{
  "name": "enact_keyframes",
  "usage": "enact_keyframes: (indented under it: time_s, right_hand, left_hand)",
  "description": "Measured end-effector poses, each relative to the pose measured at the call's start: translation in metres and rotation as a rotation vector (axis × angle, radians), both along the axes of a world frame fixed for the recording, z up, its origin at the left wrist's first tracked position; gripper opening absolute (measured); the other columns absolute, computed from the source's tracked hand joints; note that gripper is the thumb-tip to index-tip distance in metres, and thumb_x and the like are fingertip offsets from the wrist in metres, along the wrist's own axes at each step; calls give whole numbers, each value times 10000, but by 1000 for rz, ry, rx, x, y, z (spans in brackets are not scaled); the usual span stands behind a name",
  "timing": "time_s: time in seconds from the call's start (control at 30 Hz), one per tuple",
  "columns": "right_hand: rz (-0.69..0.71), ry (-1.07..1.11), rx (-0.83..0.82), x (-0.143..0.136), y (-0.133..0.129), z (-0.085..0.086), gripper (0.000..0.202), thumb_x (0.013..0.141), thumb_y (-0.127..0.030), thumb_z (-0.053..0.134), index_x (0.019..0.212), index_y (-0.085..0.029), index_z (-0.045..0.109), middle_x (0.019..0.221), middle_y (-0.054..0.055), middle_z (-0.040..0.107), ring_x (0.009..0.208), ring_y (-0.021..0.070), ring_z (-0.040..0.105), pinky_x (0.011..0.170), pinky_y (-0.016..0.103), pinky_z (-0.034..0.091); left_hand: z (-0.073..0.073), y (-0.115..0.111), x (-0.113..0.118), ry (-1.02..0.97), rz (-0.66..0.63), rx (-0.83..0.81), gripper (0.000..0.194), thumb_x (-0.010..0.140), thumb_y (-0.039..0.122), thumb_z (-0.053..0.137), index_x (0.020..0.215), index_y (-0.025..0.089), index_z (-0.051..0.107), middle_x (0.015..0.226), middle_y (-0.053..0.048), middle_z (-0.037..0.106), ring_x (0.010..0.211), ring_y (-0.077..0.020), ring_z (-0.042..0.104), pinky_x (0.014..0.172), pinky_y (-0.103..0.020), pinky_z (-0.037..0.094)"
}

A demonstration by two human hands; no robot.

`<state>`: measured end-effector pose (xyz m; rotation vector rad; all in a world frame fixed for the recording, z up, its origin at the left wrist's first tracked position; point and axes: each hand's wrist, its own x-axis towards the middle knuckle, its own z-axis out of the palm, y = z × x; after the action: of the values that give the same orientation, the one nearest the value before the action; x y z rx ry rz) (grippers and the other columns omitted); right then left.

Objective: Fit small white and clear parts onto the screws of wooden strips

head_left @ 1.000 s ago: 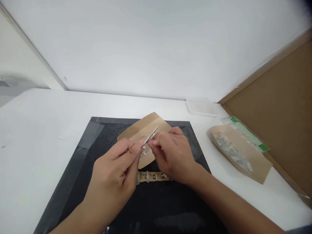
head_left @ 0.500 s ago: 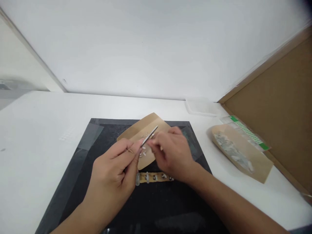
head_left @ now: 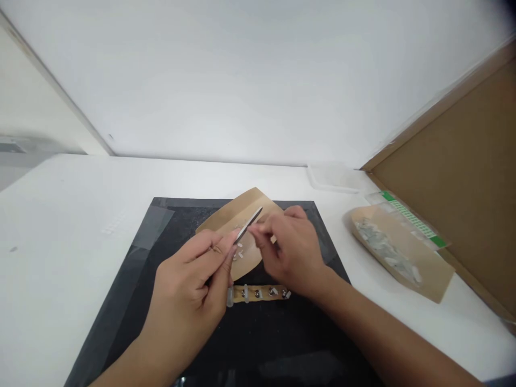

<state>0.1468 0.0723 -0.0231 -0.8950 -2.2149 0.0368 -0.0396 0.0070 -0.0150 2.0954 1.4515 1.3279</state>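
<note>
My left hand (head_left: 189,282) pinches a thin, flat strip (head_left: 250,223), dark with a pale edge, its pointed end tilted up and to the right. Beside the strip, my right hand (head_left: 288,247) is closed with thumb and finger pressed together; whatever lies between them is too small to make out. Beneath both hands lies a brown paper tray (head_left: 250,266) holding several small white pieces (head_left: 241,254). Nearer to me, a tan band (head_left: 252,293) carries several shiny metal pieces and small whitish bits. My left hand hides part of that band.
A black mat (head_left: 258,338) lies on the white table (head_left: 80,215). On the right sit a second brown paper tray (head_left: 433,277) with whitish pieces, a green-and-clear card (head_left: 415,220) and, farther back, a clear shallow box (head_left: 334,178). A brown board (head_left: 455,150) bounds the right side.
My right hand has shifted slightly right and its fingertips now sit closer to the strip's side. The left hand keeps its hold on the strip; the view has shifted slightly.
</note>
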Motion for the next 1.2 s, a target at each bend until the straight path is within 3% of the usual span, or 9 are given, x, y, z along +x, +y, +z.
enact_keyframes:
  time_s: [0.17, 0.27, 0.4, 0.53, 0.6, 0.83, 0.93, 1.07, 1.2]
  right_hand:
    - [62, -21, -34, 0, -2, 1, 240, 1039, -219, 533, 802, -218, 493, 635, -53, 608, 552, 116, 526, 727, 327, 342]
    - [87, 16, -45, 2, -4, 1, 223, 1046, -221, 558, 831, -221, 500, 686, -51, 675, 592, 116, 595, 753, 333, 360]
    - [103, 68, -57, 7, -7, 1, 169, 1031, -205, 631, 899, -226, 528, 827, -48, 786, 718, 110, 716, 755, 328, 377]
    - [59, 104, -75, 15, -9, 4, 165, 1026, -241, 673, 904, -234, 562, 814, -39, 792, 735, 138, 741, 728, 340, 414]
    - [40, 91, -104, 19, -9, 5, 147, 1031, -251, 669, 920, -239, 573, 850, -12, 798, 755, 162, 741, 730, 350, 449]
    - [41, 115, -125, 30, -10, 6, 87, 1038, -219, 640, 989, -242, 573, 889, -5, 758, 779, 158, 720, 738, 323, 527]
    - [48, 128, -131, 33, -9, 6, 76, 1037, -231, 644, 996, -242, 582, 885, -10, 747, 788, 149, 723, 719, 303, 537]
    - [45, 145, -173, 35, -9, 5, 61, 1034, -243, 650, 991, -238, 606, 898, -3, 743, 828, 149, 728, 683, 272, 541]
    - [36, 167, -212, 32, -12, 5, 64, 1030, -248, 657, 979, -238, 619, 889, -11, 746, 817, 141, 729, 672, 257, 537]
  left_hand:
    - [0, 0, 3, -4, -8, -6, 262, 1030, 136, 590, 1176, 241, 781, 832, 6, 670, 700, -101, 652, 671, -217, 552]
    - [-2, 2, 1, 1, 14, -24, 270, 1041, 174, 576, 1221, 252, 762, 834, 11, 679, 688, -106, 656, 676, -231, 560]
    - [-9, 14, -18, 127, 251, -58, 246, 1036, 273, 583, 1224, 250, 740, 806, 10, 702, 701, -164, 692, 668, -292, 559]
    - [-18, 29, -48, 239, 485, -123, 535, 991, 302, 624, 1505, 214, 502, 1015, -60, 765, 774, -243, 750, 647, -346, 542]
    - [-21, 35, -58, 305, 526, -131, 453, 992, 282, 602, 1442, 244, 568, 1046, -80, 757, 820, -270, 747, 691, -380, 544]
    - [-25, 38, -66, 449, 547, -187, 296, 998, 295, 567, 1252, 286, 720, 1003, -88, 711, 732, -264, 677, 576, -355, 480]
    - [-28, 39, -67, 481, 542, -118, 260, 986, 299, 599, 1196, 287, 751, 944, -91, 689, 760, -268, 656, 556, -339, 467]
    - [-28, 39, -65, 490, 563, 66, 173, 944, 322, 701, 1078, 281, 803, 1016, -140, 664, 1040, -370, 589, 651, -383, 483]
    - [-17, 33, -51, 349, 488, 168, 120, 980, 277, 684, 1033, 252, 789, 966, -98, 705, 982, -316, 591, 868, -471, 497]
